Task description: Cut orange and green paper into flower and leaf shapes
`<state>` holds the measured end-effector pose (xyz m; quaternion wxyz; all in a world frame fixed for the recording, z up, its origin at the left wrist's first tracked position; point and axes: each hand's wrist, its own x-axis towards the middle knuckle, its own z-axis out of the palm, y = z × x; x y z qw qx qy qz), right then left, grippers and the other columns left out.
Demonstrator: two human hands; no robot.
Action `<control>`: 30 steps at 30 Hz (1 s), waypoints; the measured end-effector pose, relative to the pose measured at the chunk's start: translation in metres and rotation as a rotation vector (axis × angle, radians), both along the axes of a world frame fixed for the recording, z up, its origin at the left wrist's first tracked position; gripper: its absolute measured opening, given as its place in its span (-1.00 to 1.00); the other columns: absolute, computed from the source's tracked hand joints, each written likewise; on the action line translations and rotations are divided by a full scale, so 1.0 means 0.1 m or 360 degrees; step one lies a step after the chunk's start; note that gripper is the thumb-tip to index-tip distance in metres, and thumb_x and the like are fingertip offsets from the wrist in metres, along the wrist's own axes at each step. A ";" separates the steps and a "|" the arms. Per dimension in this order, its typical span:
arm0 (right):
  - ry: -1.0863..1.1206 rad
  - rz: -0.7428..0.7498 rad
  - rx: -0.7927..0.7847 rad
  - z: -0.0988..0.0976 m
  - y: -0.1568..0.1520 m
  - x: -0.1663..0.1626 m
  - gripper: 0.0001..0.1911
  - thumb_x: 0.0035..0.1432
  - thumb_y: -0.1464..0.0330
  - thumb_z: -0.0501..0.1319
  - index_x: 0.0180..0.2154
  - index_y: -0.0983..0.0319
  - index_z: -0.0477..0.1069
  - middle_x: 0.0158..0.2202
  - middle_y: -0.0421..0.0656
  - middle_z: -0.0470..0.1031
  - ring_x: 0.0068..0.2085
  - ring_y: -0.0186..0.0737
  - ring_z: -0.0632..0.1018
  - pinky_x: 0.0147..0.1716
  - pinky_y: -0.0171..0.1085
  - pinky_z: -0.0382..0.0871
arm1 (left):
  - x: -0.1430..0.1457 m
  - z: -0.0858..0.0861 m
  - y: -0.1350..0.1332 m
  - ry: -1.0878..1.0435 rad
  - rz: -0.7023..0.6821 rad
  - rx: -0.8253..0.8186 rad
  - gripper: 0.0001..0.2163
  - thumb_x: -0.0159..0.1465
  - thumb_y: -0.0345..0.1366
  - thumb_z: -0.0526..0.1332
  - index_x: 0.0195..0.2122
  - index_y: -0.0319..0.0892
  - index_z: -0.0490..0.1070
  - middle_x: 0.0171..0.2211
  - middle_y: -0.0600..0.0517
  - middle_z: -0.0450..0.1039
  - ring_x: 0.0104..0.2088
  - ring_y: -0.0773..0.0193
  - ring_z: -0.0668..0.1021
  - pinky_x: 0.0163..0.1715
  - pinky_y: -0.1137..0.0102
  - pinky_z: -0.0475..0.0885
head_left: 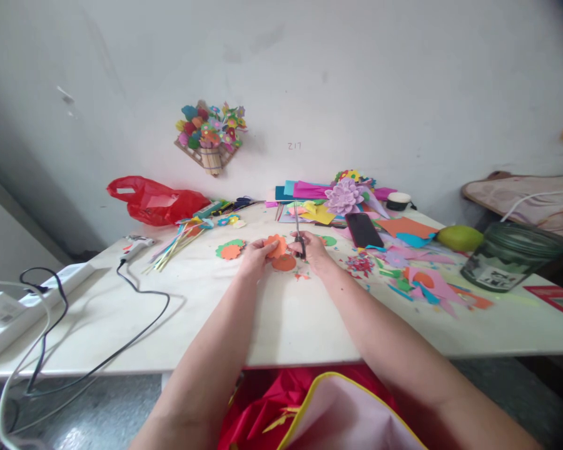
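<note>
Here, left of the flat black smartphone (363, 230), our left hand (257, 255) pinches a thin, scalloped orange cutout (276, 245); nearer that phone, our right hand (313, 248) grips black-handled scissors (301, 247). Behind the phone sits a many-petalled lilac flower (344, 197); far left, a crinkled red plastic bag (157, 201).

Orange paper (276, 246), black scissor handles (301, 246)
</note>
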<state>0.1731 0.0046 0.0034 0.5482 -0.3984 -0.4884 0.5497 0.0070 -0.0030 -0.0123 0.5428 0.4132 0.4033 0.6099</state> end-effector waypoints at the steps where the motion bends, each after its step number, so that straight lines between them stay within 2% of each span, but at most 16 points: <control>1: 0.0001 -0.0006 -0.0009 0.01 0.00 0.00 -0.65 -0.25 0.45 0.38 -0.29 0.21 0.44 -0.62 -0.31 0.43 -0.62 -0.35 0.42 -0.69 -0.45 0.04 | 0.00 0.00 0.00 -0.0005 -0.0002 0.0004 -0.57 -0.23 -0.14 0.65 -0.51 -0.20 0.47 -0.53 0.05 0.53 -0.48 0.30 0.56 -0.41 0.40 0.47; 6: 0.0030 -0.0034 -0.0040 0.04 -0.03 -0.01 -0.64 -0.28 0.46 0.33 -0.30 0.21 0.43 -0.61 -0.29 0.47 -0.61 -0.36 0.41 -0.67 -0.44 0.10 | 0.04 0.02 -0.04 0.0003 -0.0087 -0.0032 -0.58 -0.27 -0.23 0.66 -0.49 -0.22 0.49 -0.54 0.03 0.55 -0.50 0.29 0.58 -0.43 0.41 0.48; 12: 0.0026 0.0002 -0.0038 0.05 -0.05 0.00 -0.64 -0.29 0.45 0.33 -0.30 0.20 0.42 -0.63 -0.31 0.47 -0.62 -0.37 0.39 -0.69 -0.44 0.03 | 0.06 0.04 -0.06 0.0065 -0.0078 -0.0085 -0.62 -0.26 -0.33 0.63 -0.46 -0.21 0.51 -0.56 0.02 0.55 -0.54 0.25 0.59 -0.49 0.39 0.46; 16: -0.0007 0.0025 -0.0042 0.02 -0.03 0.02 -0.59 -0.26 0.40 0.44 -0.27 0.22 0.43 -0.59 -0.28 0.48 -0.61 -0.34 0.43 -0.71 -0.44 -0.02 | 0.06 0.06 -0.06 0.0015 0.0008 0.0002 -0.60 -0.28 -0.29 0.64 -0.47 -0.20 0.50 -0.56 0.05 0.54 -0.54 0.27 0.58 -0.50 0.41 0.47; 20: -0.0034 0.0103 -0.0067 -0.03 0.01 0.02 -0.53 -0.24 0.34 0.52 -0.24 0.22 0.44 -0.58 -0.27 0.49 -0.60 -0.32 0.46 -0.70 -0.44 0.02 | 0.08 0.06 -0.06 0.0031 0.0129 0.0106 -0.55 -0.33 -0.22 0.65 -0.48 -0.20 0.50 -0.57 0.07 0.53 -0.56 0.32 0.55 -0.49 0.42 0.47; 24: -0.0061 0.0199 -0.0029 -0.07 0.02 0.00 -0.54 -0.23 0.33 0.53 -0.24 0.23 0.47 -0.61 -0.30 0.46 -0.58 -0.31 0.49 -0.69 -0.45 0.09 | 0.10 0.04 -0.02 0.0132 0.0286 0.0163 -0.57 -0.30 -0.20 0.63 -0.48 -0.21 0.49 -0.59 0.09 0.50 -0.56 0.35 0.53 -0.49 0.45 0.43; 30: -0.0115 0.0194 -0.0026 -0.05 -0.01 -0.01 -0.57 -0.23 0.35 0.49 -0.25 0.22 0.47 -0.61 -0.32 0.46 -0.59 -0.33 0.46 -0.70 -0.45 0.09 | 0.12 0.01 0.04 0.0218 0.0481 0.0190 -0.67 -0.21 -0.28 0.59 -0.46 -0.21 0.53 -0.58 0.11 0.51 -0.55 0.38 0.50 -0.47 0.47 0.41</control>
